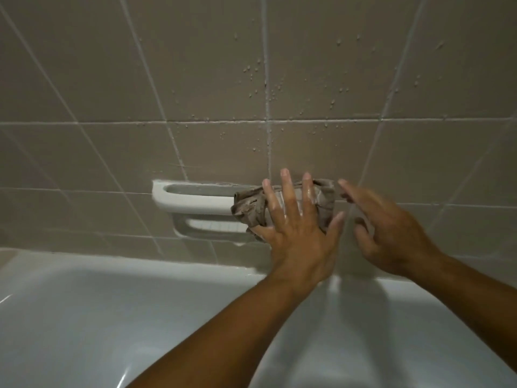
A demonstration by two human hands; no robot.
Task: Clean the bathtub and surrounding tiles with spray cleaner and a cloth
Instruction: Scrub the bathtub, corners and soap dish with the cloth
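Cloth (pixel 324 203) pressed flat under left hand (pixel 296 228), fingers straight, against right end of soap holder (pixel 193 201). Holder's long axis runs leftward. Right hand (pixel 389 233) open, empty, just beside.

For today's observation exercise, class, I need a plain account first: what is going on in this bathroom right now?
A person is leaning over a white bathtub and wiping the brown wall tiles. The left hand presses a brownish cloth flat, with spread fingers, over the right end of a white ceramic soap holder set into the wall. The right hand hovers open beside the cloth, holding nothing. Droplets dot the tiles above. No spray bottle is in view.
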